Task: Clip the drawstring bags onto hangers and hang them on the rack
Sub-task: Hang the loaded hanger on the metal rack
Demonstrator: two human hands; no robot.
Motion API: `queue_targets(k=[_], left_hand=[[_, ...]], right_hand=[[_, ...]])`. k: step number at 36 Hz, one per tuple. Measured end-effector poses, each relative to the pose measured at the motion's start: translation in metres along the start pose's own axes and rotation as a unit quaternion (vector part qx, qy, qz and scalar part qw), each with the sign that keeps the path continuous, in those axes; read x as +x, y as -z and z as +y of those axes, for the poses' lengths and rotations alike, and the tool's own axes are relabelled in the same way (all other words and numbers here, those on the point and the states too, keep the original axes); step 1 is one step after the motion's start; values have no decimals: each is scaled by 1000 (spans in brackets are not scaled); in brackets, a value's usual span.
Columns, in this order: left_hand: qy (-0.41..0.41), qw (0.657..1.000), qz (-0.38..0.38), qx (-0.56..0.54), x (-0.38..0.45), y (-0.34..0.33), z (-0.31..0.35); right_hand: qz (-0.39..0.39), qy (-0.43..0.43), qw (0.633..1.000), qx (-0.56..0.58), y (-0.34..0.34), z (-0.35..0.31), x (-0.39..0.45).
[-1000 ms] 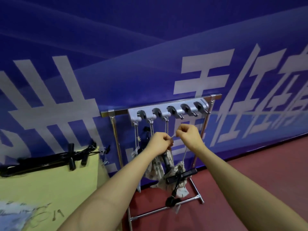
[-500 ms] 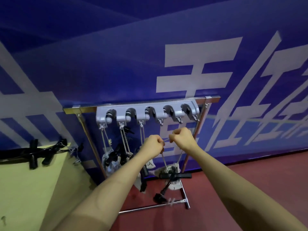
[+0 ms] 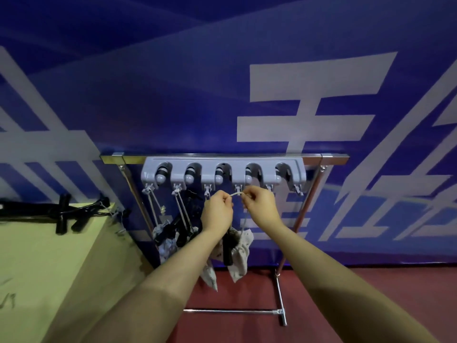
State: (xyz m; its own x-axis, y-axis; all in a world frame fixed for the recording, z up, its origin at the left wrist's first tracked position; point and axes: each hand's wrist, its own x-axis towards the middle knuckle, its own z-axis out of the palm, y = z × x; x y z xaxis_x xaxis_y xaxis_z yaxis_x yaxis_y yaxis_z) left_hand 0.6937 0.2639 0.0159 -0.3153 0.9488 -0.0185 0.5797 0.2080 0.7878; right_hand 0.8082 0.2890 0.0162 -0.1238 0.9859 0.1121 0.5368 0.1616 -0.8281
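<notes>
Pinching a pale cord [image 3: 237, 194] between them, your left hand [image 3: 217, 211] and right hand [image 3: 259, 206] are raised just under the grey holder strip [image 3: 222, 173] on the metal rack [image 3: 333, 158]. Both hands have their fingers drawn together on the cord, thumb against forefinger, and the short stretch between them arches up to the fourth small hook [image 3: 238, 188] from the left; you cannot tell whether it is looped over the hook or only touching it. From your right hand the cord runs down to a light patterned drawstring bag [image 3: 241, 253], which hangs below your wrists with a black hanger [image 3: 227, 251] clipped on it, partly hidden behind your left forearm. To the left, more bags [image 3: 164, 237] with black hangers hang by cords from the first two hooks. The last hook on the right [image 3: 297, 188] is bare. A yellow-green table [image 3: 37, 256] stands at your left, just beside the rack, with a bundle of black hangers [image 3: 64, 214] lying along its far edge. Behind the rack is a blue banner [image 3: 222, 82] with large white characters, and the floor [image 3: 371, 293] is red.
</notes>
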Motion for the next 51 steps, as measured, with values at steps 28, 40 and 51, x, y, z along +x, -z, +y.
queue_targets(k=[28, 40, 51], left_hand=[[2, 998, -55, 22, -3, 27, -18], [50, 998, 46, -13, -12, 124, -75], [104, 990, 85, -31, -26, 243, -184]], right_hand=[[2, -37, 996, -76, -17, -12, -17], [-135, 15, 990, -38, -90, -75, -30], [-219, 54, 974, -37, -215, -161, -51]])
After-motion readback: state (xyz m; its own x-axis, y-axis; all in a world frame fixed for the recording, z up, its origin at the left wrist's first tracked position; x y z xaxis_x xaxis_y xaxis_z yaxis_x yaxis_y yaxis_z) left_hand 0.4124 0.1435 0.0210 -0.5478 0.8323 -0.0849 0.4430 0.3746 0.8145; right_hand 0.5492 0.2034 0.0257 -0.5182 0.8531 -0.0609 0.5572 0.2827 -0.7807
